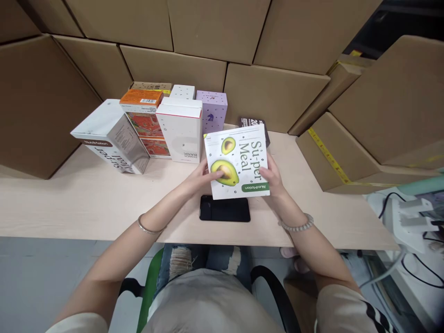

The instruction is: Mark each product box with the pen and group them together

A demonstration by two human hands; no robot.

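Between my two hands is a white Su-per Meal box (233, 147) with avocado pictures and a green label, its printed front facing up at me and turned sideways. My left hand (203, 175) grips its left side, thumb lying over the larger avocado. On the opposite side my right hand (273, 175) holds the edge, thumb on the front. The other fingers are mostly hidden behind the box. Just below it a black smartphone (225, 209) lies flat on the table. Partly covered behind the box stands a dark box (253, 122).
On the table (166, 203), a larger Su-per Meal box (114, 134), an orange-topped box (147, 120), a white power bank box (180, 132) and a purple box (212, 111) cluster at back left. Cardboard boxes (274, 97) wall the back and sides. A power strip (409, 222) sits at right.
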